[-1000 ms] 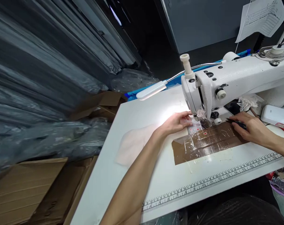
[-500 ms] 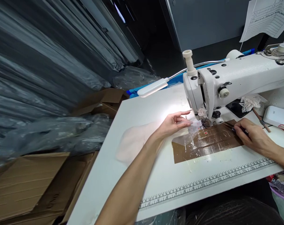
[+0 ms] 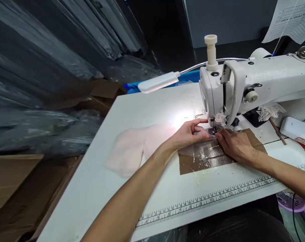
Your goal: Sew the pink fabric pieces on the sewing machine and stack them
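Note:
My left hand (image 3: 192, 132) is closed on the edge of a sheer pale pink fabric (image 3: 128, 149), just left of the sewing machine's (image 3: 213, 97) presser foot. The fabric spreads leftward over the table beneath my left forearm. Close against the front of the presser foot, my right hand (image 3: 234, 144) has its fingers bent together. A thin dark pointed tool (image 3: 211, 133) shows between the two hands; its handle is hidden in my right hand. Beneath both hands lies a brown taped sheet (image 3: 192, 164), shiny and scattered with thread bits.
A lamp (image 3: 159, 82) on a bendable neck lights the white table (image 3: 92, 161). A printed ruler (image 3: 208, 201) runs along the front edge. At right are a white box-like device (image 3: 297, 129) and a brown stick (image 3: 278, 131). Cardboard boxes (image 3: 13, 188) stand left.
My right hand has moved left from the sheet's right side to the presser foot, bringing the dark pointed tool along. My left hand stays by the needle area. The view has shifted slightly.

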Demonstrator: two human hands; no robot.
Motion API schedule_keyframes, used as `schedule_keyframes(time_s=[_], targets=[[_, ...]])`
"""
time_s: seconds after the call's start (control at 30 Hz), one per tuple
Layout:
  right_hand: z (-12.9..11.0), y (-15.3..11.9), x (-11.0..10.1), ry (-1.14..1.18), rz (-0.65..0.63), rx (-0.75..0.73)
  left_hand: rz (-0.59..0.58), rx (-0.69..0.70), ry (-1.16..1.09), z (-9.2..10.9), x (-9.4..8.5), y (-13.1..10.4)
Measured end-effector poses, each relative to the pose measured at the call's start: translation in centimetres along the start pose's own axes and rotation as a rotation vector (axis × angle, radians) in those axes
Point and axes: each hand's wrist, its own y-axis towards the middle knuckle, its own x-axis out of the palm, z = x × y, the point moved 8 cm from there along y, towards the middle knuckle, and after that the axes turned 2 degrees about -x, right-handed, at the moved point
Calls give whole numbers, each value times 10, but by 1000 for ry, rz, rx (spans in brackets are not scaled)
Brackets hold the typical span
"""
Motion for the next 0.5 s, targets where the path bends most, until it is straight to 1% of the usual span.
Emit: schedule_keyframes(time_s=[0.17, 0.23, 0.5], targets=[[-4, 3, 4, -58, 124, -67, 25, -15, 5, -1, -1, 0], [-5, 4, 6, -65, 147, -78, 35, -13, 2, -2, -1, 1], [-12, 7, 8, -110, 136, -83, 54, -2, 0, -5, 0, 1]])
